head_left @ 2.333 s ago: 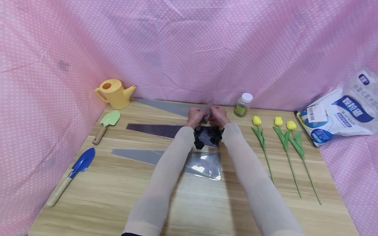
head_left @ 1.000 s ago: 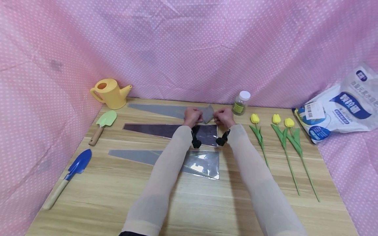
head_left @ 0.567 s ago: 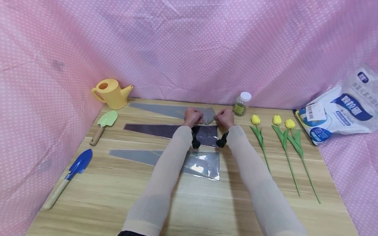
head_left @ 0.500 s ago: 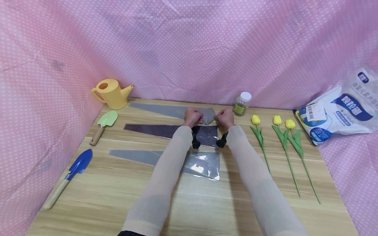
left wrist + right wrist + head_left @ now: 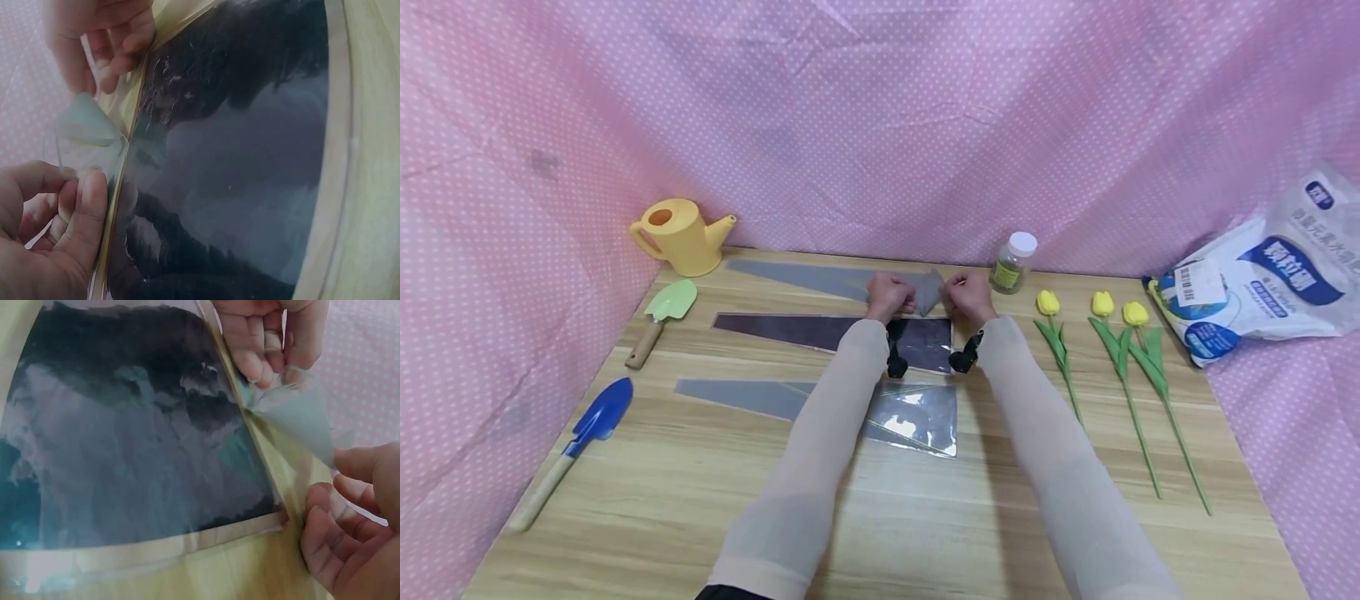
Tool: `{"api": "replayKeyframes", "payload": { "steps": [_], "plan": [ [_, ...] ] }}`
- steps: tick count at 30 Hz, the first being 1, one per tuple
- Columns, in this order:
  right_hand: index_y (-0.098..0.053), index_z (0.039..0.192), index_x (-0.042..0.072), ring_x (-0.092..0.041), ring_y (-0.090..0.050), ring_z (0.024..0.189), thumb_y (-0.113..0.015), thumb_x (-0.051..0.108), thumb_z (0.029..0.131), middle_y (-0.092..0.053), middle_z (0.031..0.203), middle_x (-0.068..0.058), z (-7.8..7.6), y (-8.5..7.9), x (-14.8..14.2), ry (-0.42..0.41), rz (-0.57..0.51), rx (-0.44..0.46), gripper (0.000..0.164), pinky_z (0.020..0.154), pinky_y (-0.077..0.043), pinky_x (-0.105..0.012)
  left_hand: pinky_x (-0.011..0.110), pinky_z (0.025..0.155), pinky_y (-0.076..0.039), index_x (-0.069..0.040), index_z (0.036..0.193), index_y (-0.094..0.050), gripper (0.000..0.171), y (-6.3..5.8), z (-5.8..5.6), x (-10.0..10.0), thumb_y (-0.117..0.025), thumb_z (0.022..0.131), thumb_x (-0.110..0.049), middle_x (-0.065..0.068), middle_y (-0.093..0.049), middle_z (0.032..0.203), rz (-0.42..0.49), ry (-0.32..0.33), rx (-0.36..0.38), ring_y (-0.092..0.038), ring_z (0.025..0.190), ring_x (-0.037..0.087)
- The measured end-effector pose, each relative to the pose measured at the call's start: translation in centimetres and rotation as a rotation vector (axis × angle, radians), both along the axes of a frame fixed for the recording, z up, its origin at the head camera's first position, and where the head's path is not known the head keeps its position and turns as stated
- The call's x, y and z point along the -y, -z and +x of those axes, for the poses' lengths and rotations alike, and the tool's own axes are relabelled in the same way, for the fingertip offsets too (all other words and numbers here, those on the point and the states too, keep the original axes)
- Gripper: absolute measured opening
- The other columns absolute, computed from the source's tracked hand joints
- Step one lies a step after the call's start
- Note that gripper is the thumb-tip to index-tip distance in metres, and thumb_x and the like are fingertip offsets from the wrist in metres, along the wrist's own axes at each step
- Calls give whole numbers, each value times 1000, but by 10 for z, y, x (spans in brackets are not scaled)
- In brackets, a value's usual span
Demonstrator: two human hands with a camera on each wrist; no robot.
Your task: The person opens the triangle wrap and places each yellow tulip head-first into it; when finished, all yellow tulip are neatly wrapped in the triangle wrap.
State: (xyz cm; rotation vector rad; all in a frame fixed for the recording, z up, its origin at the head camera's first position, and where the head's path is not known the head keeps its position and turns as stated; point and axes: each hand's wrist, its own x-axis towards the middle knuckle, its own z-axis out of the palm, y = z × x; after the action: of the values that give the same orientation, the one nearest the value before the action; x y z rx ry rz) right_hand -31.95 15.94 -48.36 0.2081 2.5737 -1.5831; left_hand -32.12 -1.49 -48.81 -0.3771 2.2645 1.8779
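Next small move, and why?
Probably ease the right hand slightly away from the left hand to spread the lifted end of the far gray sleeve. Each hand seems to pinch one side of that end, and the wrist views show it standing up as only a narrow cone.

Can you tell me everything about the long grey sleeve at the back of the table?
The grey sleeve looks like thin, bendy plastic, with some clear film at its wide end. It lies along the back of the wooden table, behind the dark purple sleeve. Its narrow end is near the watering can. The wide end is bent up, where the left hand and right hand pinch it.
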Motion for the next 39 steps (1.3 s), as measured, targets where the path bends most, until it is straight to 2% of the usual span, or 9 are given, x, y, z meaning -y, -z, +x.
{"api": "replayKeyframes", "payload": {
  "steps": [2, 5, 9, 15, 17, 24, 28, 35, 39],
  "plan": [
    [-67, 100, -5, -4, -52, 54, -61, 15, 93, -56, 68, 4, 1, -3, 1, -3, 19, -21, 22, 49, -46, -17, 25, 45, -52, 1, 89, -77, 11, 1, 0, 0, -68, 86, -4, 6, -66, 58, -14, 7, -3, -63, 45, 13],
    [-66, 107, -7, -6, -57, 59, -60, 20, 97, -64, 78, -6, 2, -11, 0, -5, 10, -34, 29, 53, -51, -18, 25, 43, -48, 0, 85, -77, 11, 2, 0, 2, -67, 86, -5, 5, -65, 57, -28, 16, -7, -61, 44, 13],
    [-64, 117, -7, -12, -65, 67, -58, 23, 99, -69, 99, -21, 5, -23, -6, 9, -44, -19, 35, 62, -59, -25, 25, 41, -44, 0, 83, -76, 11, 3, 0, 4, -66, 86, -4, 6, -64, 56, -13, 17, -19, -60, 43, 13],
    [-60, 123, -5, -8, -66, 69, -57, 23, 100, -63, 98, -10, 17, -38, -24, 24, -79, -3, 36, 72, -61, -30, 25, 42, -45, 2, 83, -75, 11, 3, 2, 5, -65, 86, -2, 7, -63, 57, 5, 14, -13, -61, 44, 14],
    [-60, 123, -5, -6, -65, 68, -56, 24, 100, -63, 100, -11, 24, -44, -32, 23, -77, -13, 37, 72, -60, -29, 25, 42, -44, 2, 84, -75, 11, 2, 2, 5, -65, 85, -2, 7, -63, 56, 1, 12, -8, -60, 44, 14],
    [-57, 126, -6, 1, -63, 65, -57, 24, 100, -62, 121, -27, 51, -65, -59, 41, -38, -51, 40, 62, -56, -19, 25, 42, -43, 2, 86, -75, 12, 2, 2, 4, -65, 87, -3, 7, -63, 58, -20, 10, -8, -60, 44, 14],
    [-55, 131, -5, 4, -63, 66, -57, 26, 100, -61, 124, -27, 70, -75, -75, 60, 4, -67, 44, 62, -56, -18, 25, 42, -43, 1, 86, -76, 12, 2, 1, 4, -65, 87, -3, 7, -64, 59, -15, 15, -15, -60, 44, 14],
    [-51, 136, -8, 11, -59, 64, -56, 27, 99, -61, 122, -26, 99, -80, -101, 106, 62, -119, 51, 59, -53, -12, 25, 41, -41, 2, 82, -74, 12, 4, 0, 3, -64, 87, -3, 7, -63, 57, -13, 27, -24, -58, 43, 14],
    [-50, 139, -6, 15, -56, 65, -56, 29, 99, -60, 126, -29, 116, -79, -115, 121, 106, -110, 53, 63, -54, -13, 25, 40, -40, 1, 82, -74, 11, 4, 0, 1, -64, 87, -2, 7, -63, 58, -15, 22, -15, -58, 43, 13]
  ]
}}
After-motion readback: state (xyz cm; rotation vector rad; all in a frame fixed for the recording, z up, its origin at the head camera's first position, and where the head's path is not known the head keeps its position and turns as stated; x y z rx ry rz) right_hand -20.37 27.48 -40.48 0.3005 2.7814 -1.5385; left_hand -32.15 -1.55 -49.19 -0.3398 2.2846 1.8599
